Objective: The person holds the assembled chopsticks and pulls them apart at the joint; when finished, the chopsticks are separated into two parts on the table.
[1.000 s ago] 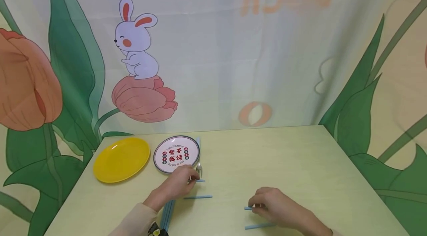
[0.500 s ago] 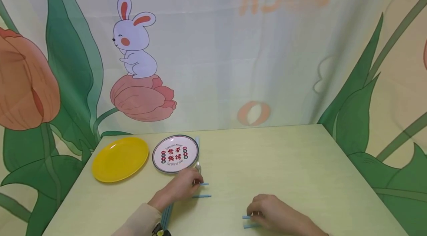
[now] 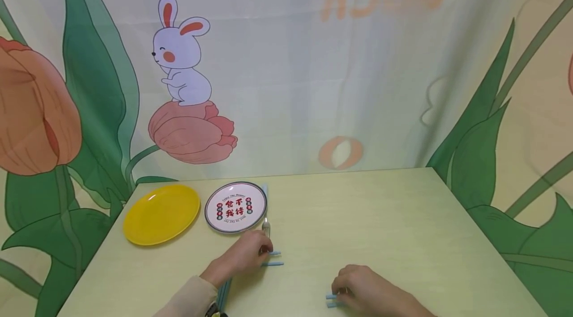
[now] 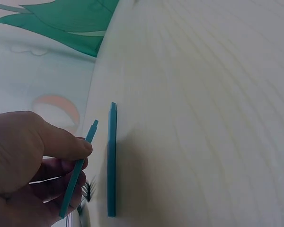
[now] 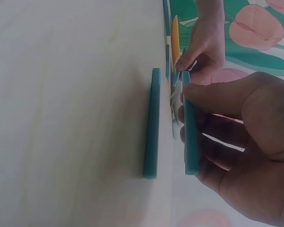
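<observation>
My left hand [image 3: 248, 252] pinches a short blue stick [image 4: 75, 182] between thumb and fingers; the stick has a narrow peg at its far end. Beside it on the table lies a similar stick [image 4: 112, 161], also peg-ended. At the lower right, my right hand [image 3: 360, 284] pinches another short blue stick [image 5: 190, 127], plain-ended in the right wrist view. A fourth stick of that kind [image 5: 152, 125] rests on the table alongside, roughly parallel to the held one. In the head view both hands partly cover these sticks.
A white plate with red characters [image 3: 235, 207] and a yellow plate [image 3: 161, 215] stand at the back left. A fork [image 3: 266, 229] lies right of the white plate. Several long blue sticks [image 3: 224, 294] lie under the left forearm. Behind the table hangs a printed curtain [image 3: 286, 83].
Both hands have come nearer the person with their held sticks. Each held stick is now closer to the one lying beside it.
</observation>
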Motion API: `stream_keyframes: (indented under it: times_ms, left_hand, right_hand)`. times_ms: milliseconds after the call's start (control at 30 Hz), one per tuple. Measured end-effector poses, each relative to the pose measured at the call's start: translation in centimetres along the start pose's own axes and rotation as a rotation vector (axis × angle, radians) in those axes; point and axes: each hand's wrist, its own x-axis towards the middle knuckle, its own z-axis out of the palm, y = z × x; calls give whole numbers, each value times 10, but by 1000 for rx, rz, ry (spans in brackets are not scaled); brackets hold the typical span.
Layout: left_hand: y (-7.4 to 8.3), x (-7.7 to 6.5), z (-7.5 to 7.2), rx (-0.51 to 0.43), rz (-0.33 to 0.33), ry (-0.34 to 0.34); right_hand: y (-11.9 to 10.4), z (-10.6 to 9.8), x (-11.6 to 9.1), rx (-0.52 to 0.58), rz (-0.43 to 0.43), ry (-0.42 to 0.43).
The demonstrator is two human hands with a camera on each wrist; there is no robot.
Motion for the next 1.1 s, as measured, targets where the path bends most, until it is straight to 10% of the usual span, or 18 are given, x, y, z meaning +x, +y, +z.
stream_keyframes:
  times_ms: [1100]
  left_hand:
    - [-4, -4, 5, -19, 4, -61]
  right_hand:
    - [6, 8, 0, 17, 56, -14]
